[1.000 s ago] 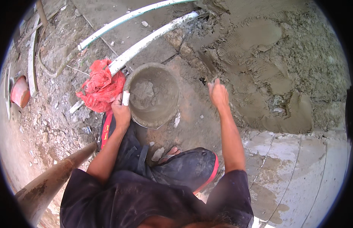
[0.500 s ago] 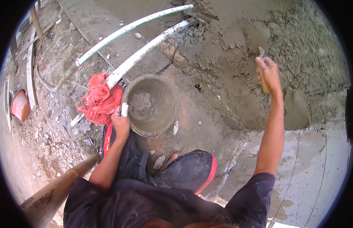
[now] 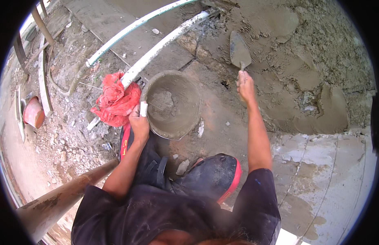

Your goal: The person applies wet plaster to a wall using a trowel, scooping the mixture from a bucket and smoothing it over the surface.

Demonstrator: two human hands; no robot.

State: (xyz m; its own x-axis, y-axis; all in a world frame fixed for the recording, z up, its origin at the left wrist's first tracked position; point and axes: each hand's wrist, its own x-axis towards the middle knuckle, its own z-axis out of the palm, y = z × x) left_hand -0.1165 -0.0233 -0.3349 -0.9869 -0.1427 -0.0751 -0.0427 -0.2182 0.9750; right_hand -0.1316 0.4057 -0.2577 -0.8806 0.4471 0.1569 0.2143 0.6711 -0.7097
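My right hand (image 3: 245,86) is closed round the handle of a pointed trowel (image 3: 239,48). Its grey, leaf-shaped blade points away from me, over or against a surface coated in wet grey mortar (image 3: 279,77); whether it touches cannot be made out. In front of me stands a round bucket (image 3: 193,102), its inside smeared with mortar and a lump of mortar (image 3: 163,102) at the bottom. At the bucket's left rim, my left hand (image 3: 139,123) grips the white sleeve of the bucket handle (image 3: 143,109). Right beside that hand lies a crumpled red plastic bag (image 3: 116,100).
Two long white pipes (image 3: 169,43) slant past the bucket toward the mortar. A thick round pole (image 3: 71,196) crosses the lower left. Rubble (image 3: 71,147), wooden strips (image 3: 43,77) and an orange-red pail (image 3: 33,112) lie at left. Pale panels (image 3: 320,171) adjoin the mortar at right.
My right hand has brought the trowel leftward, off the right part of the mortar and closer to the bucket. My left hand keeps its grip on the bucket handle. The whole view has shifted slightly.
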